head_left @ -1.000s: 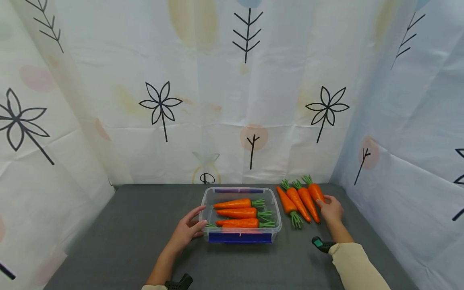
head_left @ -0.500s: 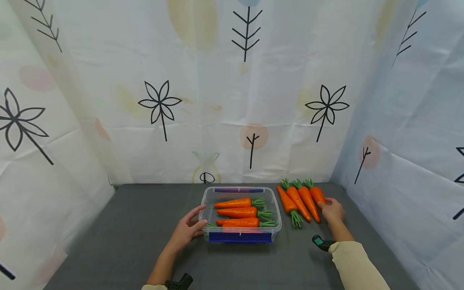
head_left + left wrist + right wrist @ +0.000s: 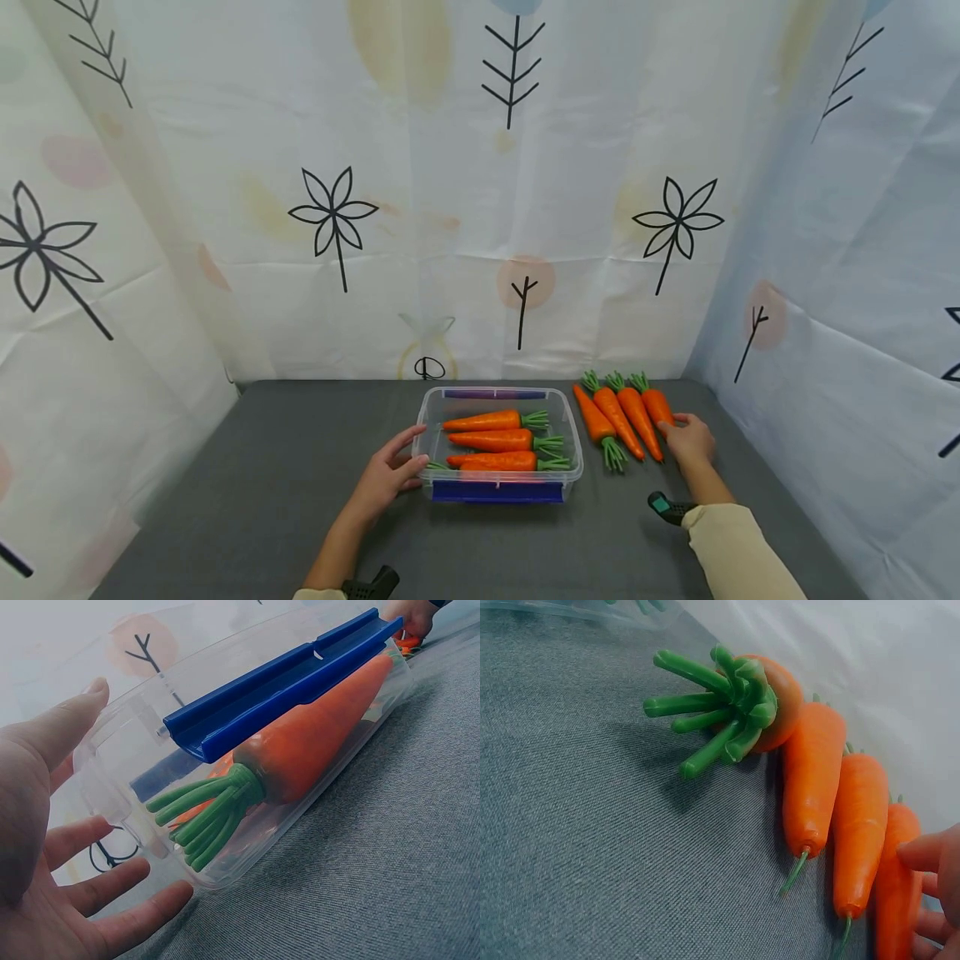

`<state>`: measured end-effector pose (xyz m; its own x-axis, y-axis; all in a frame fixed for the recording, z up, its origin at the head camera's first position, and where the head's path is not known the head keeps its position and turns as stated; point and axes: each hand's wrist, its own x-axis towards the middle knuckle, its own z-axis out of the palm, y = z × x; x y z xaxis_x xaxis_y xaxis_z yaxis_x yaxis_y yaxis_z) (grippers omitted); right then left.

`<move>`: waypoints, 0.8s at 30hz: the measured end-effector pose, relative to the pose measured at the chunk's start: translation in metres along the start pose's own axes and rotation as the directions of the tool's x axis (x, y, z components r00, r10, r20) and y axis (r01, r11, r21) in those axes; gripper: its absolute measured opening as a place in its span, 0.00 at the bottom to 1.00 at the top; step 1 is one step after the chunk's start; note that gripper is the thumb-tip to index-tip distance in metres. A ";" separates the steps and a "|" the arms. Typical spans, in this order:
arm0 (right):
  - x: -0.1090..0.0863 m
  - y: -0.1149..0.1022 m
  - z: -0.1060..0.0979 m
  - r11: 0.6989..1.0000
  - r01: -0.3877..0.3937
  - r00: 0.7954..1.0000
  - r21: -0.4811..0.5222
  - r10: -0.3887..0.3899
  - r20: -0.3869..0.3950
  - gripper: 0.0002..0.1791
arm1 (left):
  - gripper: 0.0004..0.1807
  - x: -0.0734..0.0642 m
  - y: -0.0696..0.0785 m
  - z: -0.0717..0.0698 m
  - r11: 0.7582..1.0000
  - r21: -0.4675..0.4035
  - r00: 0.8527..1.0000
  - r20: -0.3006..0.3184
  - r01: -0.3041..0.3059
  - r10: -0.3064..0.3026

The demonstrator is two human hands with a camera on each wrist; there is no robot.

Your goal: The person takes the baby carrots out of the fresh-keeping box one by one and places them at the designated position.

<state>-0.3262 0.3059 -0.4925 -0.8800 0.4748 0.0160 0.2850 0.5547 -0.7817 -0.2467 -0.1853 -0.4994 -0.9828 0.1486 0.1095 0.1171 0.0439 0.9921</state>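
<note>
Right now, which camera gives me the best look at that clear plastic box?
The head view: the box shows nearly whole, with carrots inside. The left wrist view shows one side up close, with its blue latch; the right wrist view catches just a sliver, top left.

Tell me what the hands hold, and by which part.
Right hand pinches the rightmost carrot by its orange root; left hand only touches the clear plastic box at its left end.

In the head view, soft, even light leaves a faint shadow under my box (image 3: 497, 492). My left wrist view is hazier, palest at upper left; in my right one, the carrot leaves (image 3: 739, 709) throw a soft-edged shadow over grey cloth (image 3: 622, 840).
</note>
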 end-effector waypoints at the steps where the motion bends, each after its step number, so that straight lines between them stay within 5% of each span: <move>1: 0.000 0.000 0.000 1.000 0.001 1.000 0.001 -0.001 -0.003 0.24 | 0.30 0.000 0.000 0.000 1.000 -0.002 1.000 0.000 0.001 -0.001; 11: -0.006 -0.002 -0.005 0.999 -0.009 1.000 0.050 0.009 -0.001 0.27 | 0.30 0.000 0.000 0.000 1.000 0.000 1.000 0.005 -0.001 0.001; 24: -0.023 -0.023 -0.004 0.988 0.145 0.988 0.051 -0.141 -0.067 0.24 | 0.31 0.001 0.000 0.000 1.000 0.014 1.000 0.004 -0.006 0.006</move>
<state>-0.3105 0.2849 -0.4719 -0.8841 0.4361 0.1680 0.1345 0.5817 -0.8022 -0.2478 -0.1847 -0.4990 -0.9815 0.1528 0.1151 0.1249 0.0565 0.9906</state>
